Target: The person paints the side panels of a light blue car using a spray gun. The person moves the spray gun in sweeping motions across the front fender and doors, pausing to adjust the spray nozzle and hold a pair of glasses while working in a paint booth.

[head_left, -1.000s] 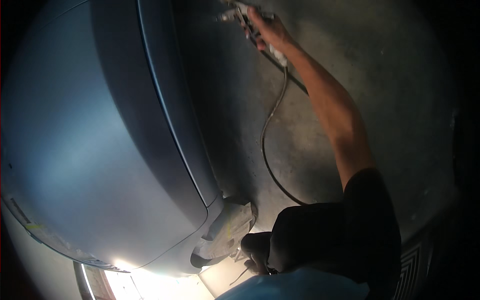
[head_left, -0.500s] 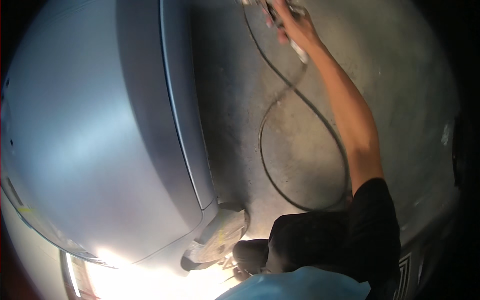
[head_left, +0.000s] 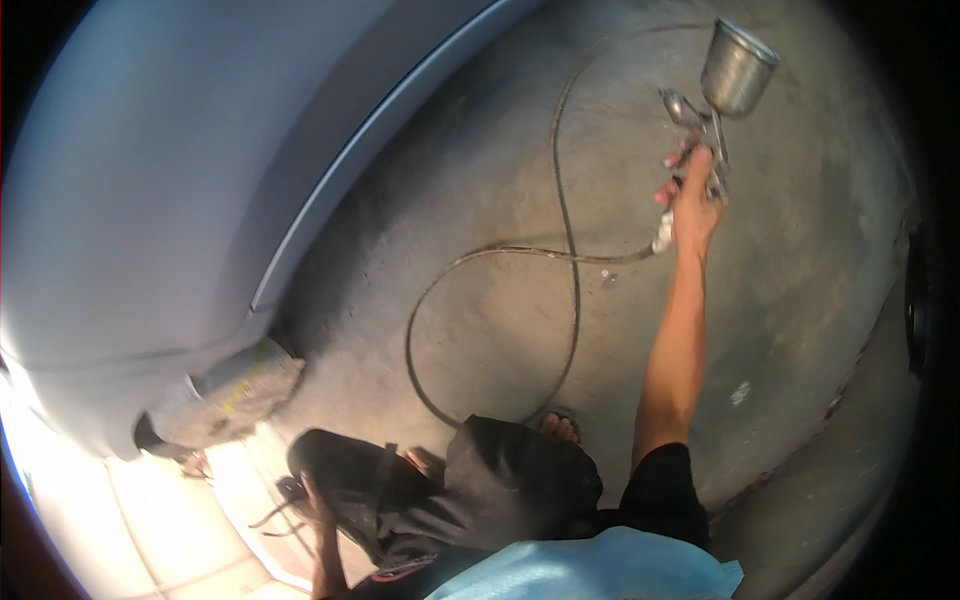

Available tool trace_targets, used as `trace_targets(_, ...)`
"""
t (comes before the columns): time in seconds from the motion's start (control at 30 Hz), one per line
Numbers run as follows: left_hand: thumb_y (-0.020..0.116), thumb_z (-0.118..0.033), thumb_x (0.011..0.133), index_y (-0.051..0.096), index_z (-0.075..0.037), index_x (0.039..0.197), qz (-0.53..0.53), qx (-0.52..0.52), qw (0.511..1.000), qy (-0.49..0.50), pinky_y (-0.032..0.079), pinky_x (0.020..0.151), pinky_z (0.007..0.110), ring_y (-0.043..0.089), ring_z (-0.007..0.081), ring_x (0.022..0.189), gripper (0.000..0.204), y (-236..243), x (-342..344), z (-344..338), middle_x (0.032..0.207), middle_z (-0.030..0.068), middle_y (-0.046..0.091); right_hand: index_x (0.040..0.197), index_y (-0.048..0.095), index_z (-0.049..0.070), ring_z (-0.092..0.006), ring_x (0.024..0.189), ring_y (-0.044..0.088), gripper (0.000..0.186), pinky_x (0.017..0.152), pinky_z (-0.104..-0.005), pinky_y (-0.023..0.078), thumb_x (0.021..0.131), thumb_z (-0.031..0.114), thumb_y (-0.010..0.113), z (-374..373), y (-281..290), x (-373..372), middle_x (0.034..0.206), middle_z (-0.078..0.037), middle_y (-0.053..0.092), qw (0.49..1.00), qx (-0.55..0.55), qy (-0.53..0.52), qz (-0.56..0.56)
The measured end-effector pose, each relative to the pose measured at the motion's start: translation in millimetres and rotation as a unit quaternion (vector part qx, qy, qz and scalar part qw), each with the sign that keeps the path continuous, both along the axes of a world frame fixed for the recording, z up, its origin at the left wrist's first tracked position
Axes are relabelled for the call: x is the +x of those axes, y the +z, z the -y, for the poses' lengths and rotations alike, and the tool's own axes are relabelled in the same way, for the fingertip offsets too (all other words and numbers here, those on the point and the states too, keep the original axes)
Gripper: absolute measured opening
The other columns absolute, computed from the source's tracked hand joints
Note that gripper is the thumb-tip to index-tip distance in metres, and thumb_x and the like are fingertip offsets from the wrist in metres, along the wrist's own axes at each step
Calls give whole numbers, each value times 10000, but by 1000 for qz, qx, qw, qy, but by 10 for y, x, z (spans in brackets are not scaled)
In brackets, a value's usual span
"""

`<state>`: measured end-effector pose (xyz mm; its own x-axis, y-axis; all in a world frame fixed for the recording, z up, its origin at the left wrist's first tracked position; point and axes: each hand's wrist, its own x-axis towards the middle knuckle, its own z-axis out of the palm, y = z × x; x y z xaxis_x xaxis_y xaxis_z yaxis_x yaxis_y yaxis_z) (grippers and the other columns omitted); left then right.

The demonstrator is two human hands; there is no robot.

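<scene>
The right hand (head_left: 697,200) grips a spray gun (head_left: 683,109); its metal cup (head_left: 738,72) hides any contents. Left hand (head_left: 318,506): grip unclear.

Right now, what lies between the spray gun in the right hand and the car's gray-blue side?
In the head view, a dark hose curves across the gray floor between the spray gun and the car's gray-blue side.
</scene>
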<state>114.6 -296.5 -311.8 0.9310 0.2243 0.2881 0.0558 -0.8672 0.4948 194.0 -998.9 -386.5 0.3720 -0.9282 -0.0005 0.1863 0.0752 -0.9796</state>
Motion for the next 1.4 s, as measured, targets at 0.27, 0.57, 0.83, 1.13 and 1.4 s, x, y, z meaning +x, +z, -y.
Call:
trace_targets(0.27, 719, -127, 871, 453, -49, 1044, 17, -236, 971, -1, 364, 731, 234, 415, 96, 815, 327, -107, 111, 760, 909, 0, 422, 1094, 570, -16, -135, 511, 544, 636, 497, -250, 437, 963, 590, 428, -1078, 242, -354, 917, -87, 621, 942, -171, 284, 49)
trace_targets(0.57, 740, -175, 858, 472, -58, 1028, 30, -259, 966, 3, 361, 731, 232, 420, 99, 804, 338, -120, 18, 740, 906, -8, 432, 1022, 631, -10, -157, 683, 647, 455, 591, -280, 494, 868, 412, 703, -2714, 436, 51, 840, -67, 665, 831, -184, 513, 116)
trace_targets(0.83, 658, -93, 918, 432, -64, 1004, 26, -230, 973, 9, 338, 685, 204, 366, 68, 781, 244, -73, 17, 759, 901, -26, 372, 1044, 627, 18, -131, 542, 575, 479, 513, -270, 464, 944, 483, 573, -2050, 436, 56, 879, -37, 651, 872, 1, 474, 121)
trace_targets(1.13, 680, -211, 919, 440, 19, 1099, 15, -239, 971, 3, 397, 864, 293, 450, 172, 938, 379, -183, 60, 612, 984, 60, 434, 1111, 567, 10, -159, 486, 539, 565, 381, -271, 431, 960, 549, 488, 344, 1118, 89, 861, -99, 625, 992, -15, 101, 67)
trace_targets(1.4, 737, -211, 865, 478, -4, 958, 45, -113, 987, -102, 345, 627, 258, 373, 139, 750, 344, 146, 344, 793, 859, 28, 389, 1027, 583, 11, -181, 563, 572, 502, 376, -308, 447, 938, 505, 563, 1407, 1539, 34, 830, -71, 583, 996, -51, -52, 43)
